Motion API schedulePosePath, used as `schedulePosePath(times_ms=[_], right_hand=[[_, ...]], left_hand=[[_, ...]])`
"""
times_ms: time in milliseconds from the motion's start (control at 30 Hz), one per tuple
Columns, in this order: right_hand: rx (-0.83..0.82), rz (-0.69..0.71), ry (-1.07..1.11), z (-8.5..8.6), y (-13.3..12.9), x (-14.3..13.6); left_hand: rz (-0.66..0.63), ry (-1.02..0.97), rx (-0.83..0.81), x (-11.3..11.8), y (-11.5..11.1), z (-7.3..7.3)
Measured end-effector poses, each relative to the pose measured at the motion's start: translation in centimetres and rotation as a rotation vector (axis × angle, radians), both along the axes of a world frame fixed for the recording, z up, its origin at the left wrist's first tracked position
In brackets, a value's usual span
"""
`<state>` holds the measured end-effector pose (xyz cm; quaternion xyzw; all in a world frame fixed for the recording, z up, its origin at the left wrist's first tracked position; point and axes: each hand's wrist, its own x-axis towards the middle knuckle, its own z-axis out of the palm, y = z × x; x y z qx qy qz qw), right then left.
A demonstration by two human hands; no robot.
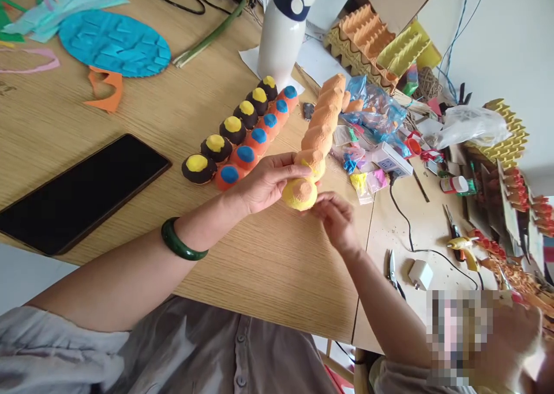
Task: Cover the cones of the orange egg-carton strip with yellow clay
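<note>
My left hand (270, 183), a green bangle (178, 241) on its wrist, grips an orange egg-carton strip (322, 126) near its close end, thumb on top. Yellow clay (298, 201) covers the sides of the nearest cup, its tip still orange; a bit of yellow shows on the cup behind. My right hand (340, 221) is closed, fingertips pinched at the underside of that cup; what they hold is hidden. Left of the strip lie a row of dark cups with yellow tops (231, 128) and a row of orange cups with blue tops (258, 137), side by side.
A black phone (86, 192) lies at left, a white bottle (283, 36) stands behind. Blue oval card (115, 43), clay packets (366, 180), a power strip (393, 158), scissors (392, 270), a glue gun (465, 245) and egg trays (363, 42) surround me. Another person (511, 330) is at lower right.
</note>
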<state>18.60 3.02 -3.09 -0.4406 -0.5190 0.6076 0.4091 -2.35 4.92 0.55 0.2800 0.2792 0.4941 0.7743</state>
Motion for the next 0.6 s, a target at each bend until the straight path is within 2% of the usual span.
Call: schedulePosePath(times_ms=[33,100,200,233,333,400,500,600], right_hand=[[-0.036,0.064,-0.029,-0.4,-1.0,-0.5],[0.009,0.099,-0.053,-1.2,-1.3,-1.7],[0.170,0.072,-0.113,-1.7,2.3,-3.3],[0.201,0.025,-0.112,-1.7,4.2,-3.5],[0.241,-0.237,-0.007,-1.1,9.3,-3.1],[0.217,-0.358,0.085,-0.6,11.0,-2.5],[0.148,-0.420,0.163,0.1,9.9,-1.7],[-0.026,-0.327,0.112,0.2,6.0,-1.5]], left_hand=[[-0.001,-0.002,-0.010,0.0,-0.1,0.1],[0.004,-0.007,-0.017,0.0,-0.1,0.3],[0.019,0.015,-0.017,0.0,0.0,0.2],[0.022,0.026,-0.013,0.0,0.1,0.0],[0.010,0.014,0.009,0.1,0.1,-0.7],[-0.007,-0.015,0.016,0.4,0.0,-1.1],[-0.051,-0.032,0.010,0.8,-0.3,-1.5],[-0.099,-0.052,0.002,1.2,-0.8,-1.8]])
